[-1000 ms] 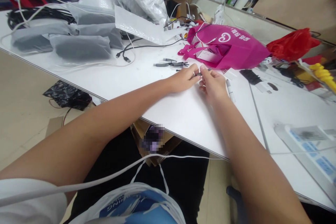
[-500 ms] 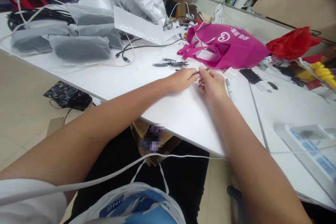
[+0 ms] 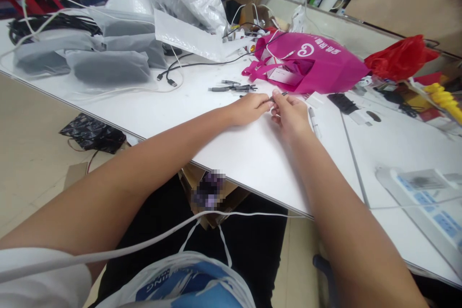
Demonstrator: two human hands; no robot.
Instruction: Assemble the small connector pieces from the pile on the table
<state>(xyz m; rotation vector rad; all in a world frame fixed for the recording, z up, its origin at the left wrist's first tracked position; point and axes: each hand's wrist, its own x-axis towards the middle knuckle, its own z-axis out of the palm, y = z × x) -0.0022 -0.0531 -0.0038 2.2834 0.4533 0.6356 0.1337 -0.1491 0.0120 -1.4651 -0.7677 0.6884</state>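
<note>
Over the white table (image 3: 231, 147), my left hand (image 3: 250, 109) and my right hand (image 3: 291, 114) meet fingertip to fingertip. Both are closed in a pinch on a thin dark pen (image 3: 285, 94), most of it hidden by the fingers. Just beyond my left hand lies a small pile of dark grey pens (image 3: 231, 88). To the right of my right hand is a white, pen-like stick (image 3: 314, 122).
Behind my hands lies a magenta bag (image 3: 335, 65) with small boxes at its mouth. Grey wrapped packages (image 3: 108, 68) and black cables (image 3: 168, 77) are at left. A red plastic bag (image 3: 402, 60) and a white-and-blue power strip (image 3: 426, 202) sit at right.
The view has shifted very slightly. My hands keep the same pinch on the pen, with no clear movement.
</note>
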